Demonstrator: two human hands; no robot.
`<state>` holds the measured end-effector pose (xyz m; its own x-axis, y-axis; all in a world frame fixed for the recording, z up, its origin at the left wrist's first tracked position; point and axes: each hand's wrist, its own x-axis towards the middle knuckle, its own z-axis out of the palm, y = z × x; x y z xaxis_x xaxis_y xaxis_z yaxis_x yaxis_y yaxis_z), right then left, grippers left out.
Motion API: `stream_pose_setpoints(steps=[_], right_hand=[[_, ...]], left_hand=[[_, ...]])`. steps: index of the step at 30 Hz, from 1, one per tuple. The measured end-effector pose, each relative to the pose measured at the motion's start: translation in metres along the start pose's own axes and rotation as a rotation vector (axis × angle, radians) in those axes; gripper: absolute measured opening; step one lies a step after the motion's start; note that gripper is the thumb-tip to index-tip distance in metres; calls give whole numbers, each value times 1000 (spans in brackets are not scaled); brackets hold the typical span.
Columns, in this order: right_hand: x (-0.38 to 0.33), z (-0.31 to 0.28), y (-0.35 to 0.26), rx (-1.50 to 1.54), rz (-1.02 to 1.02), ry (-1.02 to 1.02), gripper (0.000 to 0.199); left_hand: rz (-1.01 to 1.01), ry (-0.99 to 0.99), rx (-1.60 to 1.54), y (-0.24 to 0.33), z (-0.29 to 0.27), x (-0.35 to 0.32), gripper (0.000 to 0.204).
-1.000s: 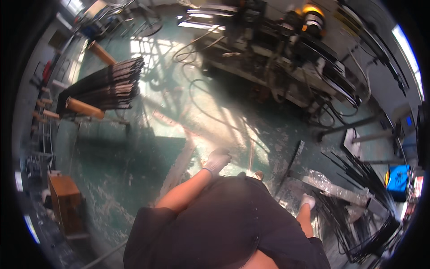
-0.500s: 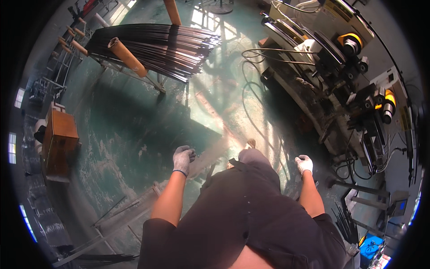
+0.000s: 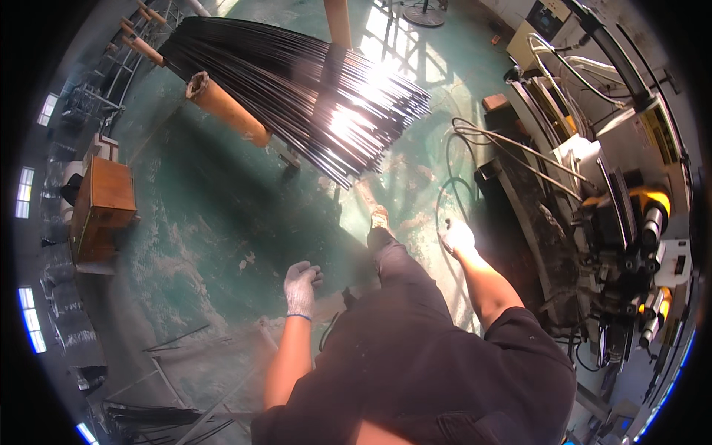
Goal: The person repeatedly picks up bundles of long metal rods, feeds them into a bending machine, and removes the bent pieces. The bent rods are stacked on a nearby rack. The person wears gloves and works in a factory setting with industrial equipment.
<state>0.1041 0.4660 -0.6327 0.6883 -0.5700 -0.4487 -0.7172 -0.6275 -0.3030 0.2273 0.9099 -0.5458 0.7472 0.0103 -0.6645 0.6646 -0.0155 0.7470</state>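
Note:
My left hand [image 3: 302,288] wears a whitish knit glove with a blue cuff edge. It hangs over the green floor left of my legs, its fingers loosely bent and a little apart, with nothing seen in it. On the other side my right hand [image 3: 457,237], gloved too, reaches forward in bright sunlight. Its fingers are slightly bent and partly washed out by glare; I see no object in it. Ahead of both hands lies a large bundle of long dark rods [image 3: 297,81] on a stand, touched by neither. My shoe [image 3: 379,216] steps toward the rod ends.
Brown tube-covered posts [image 3: 230,110] flank the rods. Machinery [image 3: 630,200] with yellow-and-black parts lines the right, and a looped cable [image 3: 512,144] hangs from it. A brown wooden cabinet [image 3: 110,194] stands left. Thin dark rods [image 3: 148,417] lie at lower left. A round stand base [image 3: 424,16] is far ahead.
I have moved forward, so the rods and the machinery appear nearer. My right hand has swung forward and inward; my left hand stays low at my side. One foot has stepped ahead.

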Motion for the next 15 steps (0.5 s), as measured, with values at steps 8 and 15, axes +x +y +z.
stream_pose_setpoints(steps=[8,15], right_hand=[[249,-96,-243,63,-341,308,71],[365,-117,-313,-203,-309,423,82]], left_hand=[[94,-13,332,106,51,57,42],[-30,58,201,115,51,66,40]])
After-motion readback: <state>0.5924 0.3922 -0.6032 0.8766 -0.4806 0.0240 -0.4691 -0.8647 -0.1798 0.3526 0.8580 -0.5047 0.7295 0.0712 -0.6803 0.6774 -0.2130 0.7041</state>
